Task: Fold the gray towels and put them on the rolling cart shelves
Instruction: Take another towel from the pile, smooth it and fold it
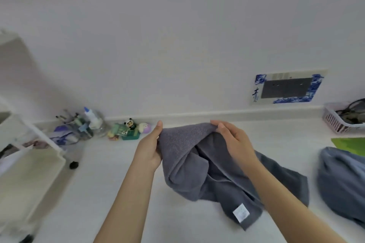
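- Presently, a gray towel is being held up at its top edge over the white counter, its lower part trailing rumpled on the surface, with a white label showing near the bottom corner.
- Left hand is pinching the towel's upper left edge, fingers curled into the cloth.
- Right hand is gripping the upper right edge, fingers bent over the fold.
- A second towel, blue-gray, is lying bunched on the counter well to the right, apart from both hands.
- A white rolling cart is standing at the left edge of the counter.
- Small figurines and a jar of brushes are sitting against the wall.
- A pink basket is resting at far right.
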Available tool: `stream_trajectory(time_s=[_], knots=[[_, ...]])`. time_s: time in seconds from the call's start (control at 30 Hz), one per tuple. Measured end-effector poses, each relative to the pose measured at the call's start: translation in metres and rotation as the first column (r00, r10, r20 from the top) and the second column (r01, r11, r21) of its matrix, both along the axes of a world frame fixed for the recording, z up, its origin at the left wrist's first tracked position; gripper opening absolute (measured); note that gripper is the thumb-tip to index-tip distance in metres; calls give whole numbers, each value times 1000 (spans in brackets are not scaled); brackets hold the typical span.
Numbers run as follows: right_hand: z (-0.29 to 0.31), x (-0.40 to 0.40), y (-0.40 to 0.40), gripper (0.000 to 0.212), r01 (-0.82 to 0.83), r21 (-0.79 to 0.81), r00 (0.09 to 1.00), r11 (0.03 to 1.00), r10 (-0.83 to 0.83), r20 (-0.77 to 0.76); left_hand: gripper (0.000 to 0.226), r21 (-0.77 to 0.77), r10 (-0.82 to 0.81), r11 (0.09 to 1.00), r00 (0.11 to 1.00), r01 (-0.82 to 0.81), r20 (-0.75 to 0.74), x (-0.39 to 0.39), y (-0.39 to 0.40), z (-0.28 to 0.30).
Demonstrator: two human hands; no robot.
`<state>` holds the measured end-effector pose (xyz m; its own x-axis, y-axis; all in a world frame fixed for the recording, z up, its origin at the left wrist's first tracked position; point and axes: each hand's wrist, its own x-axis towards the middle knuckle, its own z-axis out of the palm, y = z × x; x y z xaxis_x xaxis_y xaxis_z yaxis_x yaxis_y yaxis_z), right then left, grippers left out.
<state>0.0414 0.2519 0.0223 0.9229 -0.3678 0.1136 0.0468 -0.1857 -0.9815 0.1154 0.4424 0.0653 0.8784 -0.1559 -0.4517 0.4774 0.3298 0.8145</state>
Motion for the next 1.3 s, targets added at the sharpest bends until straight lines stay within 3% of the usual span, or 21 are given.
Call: stream_trajectory(time_s=[0.07,0.17,0.27,0.37,0.43,0.53,0.6,0.63,0.73,0.83,0.97,1.07,1.2,1.3], knots=[[-7,11,18,28,-42,71,996,997,47,-76,27,28,37,999,999,-38,30,5,23,-16],[-19,21,44,23,-43,183,990,982,67,-124,48,168,-56,985,992,35,118,4,53,-46],[-24,29,63,25,-53,256,988,965,88,-128,82,455,-261,872,958,181,119,-2,71,-79],[-22,36,73,23,-25,356,987,934,81,-142,101,563,-429,777,891,280,148,-11,74,-115],[-15,39,73,22,-24,423,989,906,83,-123,98,624,-487,724,858,293,163,-15,66,-131],[-6,43,69,26,-27,482,993,876,80,-90,78,694,-440,694,877,193,196,-16,53,-148],[-4,43,62,26,-30,427,994,904,72,-82,44,721,-404,682,884,121,234,-14,44,-156],[-3,42,54,25,-26,325,995,945,55,-80,28,723,-400,682,883,110,243,-11,41,-157],[8,37,28,30,36,-106,993,994,-48,-112,31,626,-333,772,910,113,247,-1,43,-143],[20,28,1,27,121,-323,983,939,-158,-90,30,481,-277,868,924,123,264,15,52,-117],[31,16,-24,4,171,-483,975,859,-218,-43,23,496,-378,852,852,167,363,31,54,-62],[46,6,-37,6,138,-650,987,747,-162,24,21,503,-460,834,790,228,405,37,60,-19],[74,-12,-45,20,-155,-541,983,827,74,-169,20,549,-581,770,713,326,392,32,71,41],[86,-18,-40,24,-219,-491,969,843,128,-213,19,540,-613,750,708,381,351,35,77,73]])
